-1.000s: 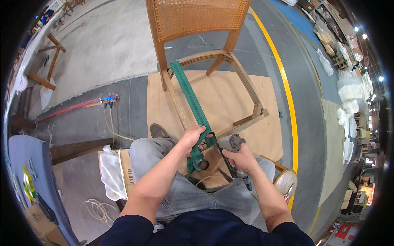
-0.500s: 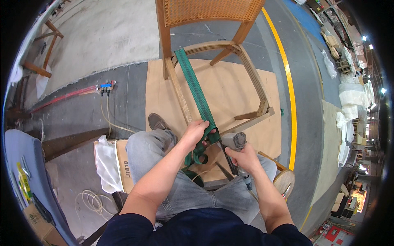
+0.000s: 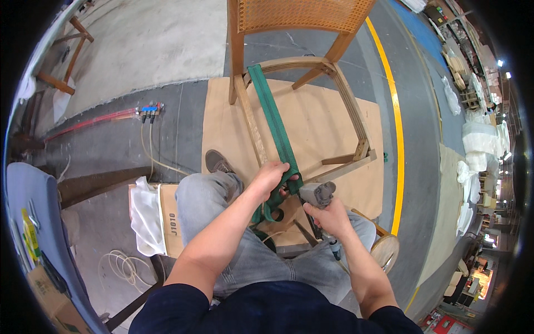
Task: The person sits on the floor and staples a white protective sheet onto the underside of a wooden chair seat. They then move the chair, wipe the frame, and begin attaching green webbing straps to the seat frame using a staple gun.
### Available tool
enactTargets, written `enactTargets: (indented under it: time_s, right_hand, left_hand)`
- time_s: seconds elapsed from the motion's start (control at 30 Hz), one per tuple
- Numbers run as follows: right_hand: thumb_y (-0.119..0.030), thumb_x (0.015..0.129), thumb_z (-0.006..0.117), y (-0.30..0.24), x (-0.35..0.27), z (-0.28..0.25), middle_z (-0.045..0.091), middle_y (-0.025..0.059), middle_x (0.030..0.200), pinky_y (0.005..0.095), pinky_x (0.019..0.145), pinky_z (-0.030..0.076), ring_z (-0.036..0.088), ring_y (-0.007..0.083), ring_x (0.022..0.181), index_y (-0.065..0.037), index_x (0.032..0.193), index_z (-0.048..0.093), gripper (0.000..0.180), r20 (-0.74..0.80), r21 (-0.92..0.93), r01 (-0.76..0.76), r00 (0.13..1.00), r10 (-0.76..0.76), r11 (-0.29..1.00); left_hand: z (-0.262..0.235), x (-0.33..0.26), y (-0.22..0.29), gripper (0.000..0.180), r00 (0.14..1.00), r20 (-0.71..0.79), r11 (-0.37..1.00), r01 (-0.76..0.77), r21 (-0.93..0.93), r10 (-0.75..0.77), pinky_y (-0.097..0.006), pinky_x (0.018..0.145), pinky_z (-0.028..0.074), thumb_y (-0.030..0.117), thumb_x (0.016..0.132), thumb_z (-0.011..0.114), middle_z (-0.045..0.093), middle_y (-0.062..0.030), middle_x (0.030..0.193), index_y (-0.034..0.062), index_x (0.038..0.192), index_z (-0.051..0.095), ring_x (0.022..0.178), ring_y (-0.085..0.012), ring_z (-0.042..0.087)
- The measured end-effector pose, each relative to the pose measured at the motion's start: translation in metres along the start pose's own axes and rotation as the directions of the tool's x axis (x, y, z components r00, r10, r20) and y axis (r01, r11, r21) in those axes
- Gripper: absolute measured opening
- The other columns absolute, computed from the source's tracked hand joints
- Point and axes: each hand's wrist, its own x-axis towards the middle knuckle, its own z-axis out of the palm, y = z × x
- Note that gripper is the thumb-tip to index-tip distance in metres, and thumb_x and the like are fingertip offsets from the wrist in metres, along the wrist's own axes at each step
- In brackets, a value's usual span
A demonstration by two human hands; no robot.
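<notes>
A wooden chair frame [image 3: 251, 119] with an open seat and a woven cane back [image 3: 303, 15] stands in front of me. Green webbing [image 3: 271, 119] stretches from the seat's far rail to its near rail, along the left side. Near the front rail my left hand [image 3: 271, 179] is closed on the webbing, and loose loops hang below it. My right hand [image 3: 332, 219] grips a grey staple gun [image 3: 316, 193], its nose at the near rail beside the webbing. An air hose fitting [image 3: 335, 249] shows at the gun's lower end. The exact contact of the nose is hidden.
Brown cardboard [image 3: 217, 119] covers the floor under the chair. A box with white plastic wrap [image 3: 149, 222] sits by my left leg, near a coiled hose [image 3: 123, 267]. A round wooden piece [image 3: 386, 251] is by my right knee. A yellow floor line [image 3: 394, 111] runs at the right.
The whole view has shifted a little, so the chair appears farther right. Both hands keep their holds on the webbing and the staple gun, with little visible movement.
</notes>
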Motion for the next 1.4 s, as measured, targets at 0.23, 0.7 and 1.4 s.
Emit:
enactTargets:
  time_s: [0.23,0.7,1.4]
  right_hand:
    - [-0.024,0.091,0.083,0.005,0.001,0.002,0.067,0.0005,0.08,0.0289,0.052,0.048,0.058,0.0081,0.057,-0.003,0.115,0.068,0.035,0.019,-0.025,0.016,1.0,-0.016,1.0]
    - [-0.023,0.092,0.083,0.022,-0.062,-0.07,0.07,0.0037,0.083,0.0302,0.053,0.053,0.063,0.0123,0.06,0.0,0.112,0.068,0.034,-0.193,0.244,0.128,0.978,-0.081,0.961]
    - [-0.037,0.095,0.08,0.361,-0.178,-0.215,0.068,0.0037,0.082,0.0331,0.056,0.058,0.064,0.0158,0.063,-0.009,0.108,0.07,0.032,-0.41,0.912,0.335,0.726,0.552,0.236]
  left_hand:
    - [0.0,0.0,0.002,0.027,0.999,0.018,0.999,0.043,-0.02,-0.043,-0.033,0.05,0.047,0.027,0.108,0.051,0.076,-0.0072,0.1,0.0045,0.112,0.065,0.071,-0.0167,0.064]
    - [0.003,-0.01,-0.01,0.035,0.995,0.06,0.987,-0.089,0.132,0.082,-0.031,0.058,0.056,0.032,0.107,0.061,0.076,-0.0086,0.115,0.0042,0.128,0.063,0.089,-0.0162,0.071]
    - [0.075,0.0,-0.072,0.047,0.947,0.129,0.692,-0.303,0.655,0.293,-0.033,0.045,0.054,0.013,0.11,0.044,0.063,-0.0118,0.101,0.0058,0.157,0.044,0.05,-0.0187,0.063]
